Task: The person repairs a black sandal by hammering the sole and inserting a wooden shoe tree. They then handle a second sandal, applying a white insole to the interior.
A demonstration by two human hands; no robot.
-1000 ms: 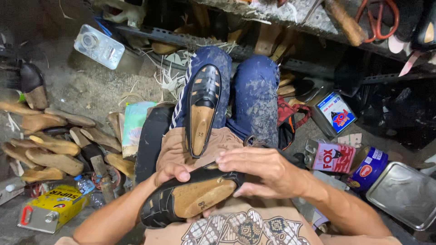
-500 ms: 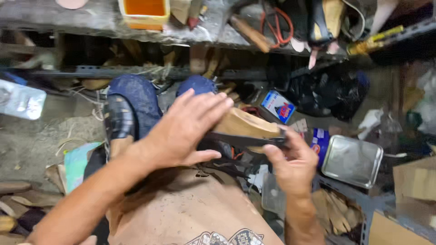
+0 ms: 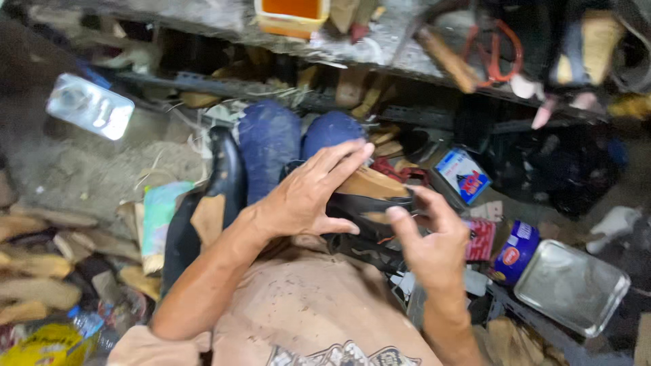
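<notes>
Cluttered shelf (image 3: pixel 224 24) above a dusty grey floor (image 3: pixel 81 163).

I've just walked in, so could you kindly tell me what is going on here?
A seated person holds a black shoe, with a tan wooden form inside, over their lap. The left hand lies flat across it, and the right hand takes it from the side. A second black shoe rests on the left knee. Wooden soles are piled on the floor beside them.
</notes>
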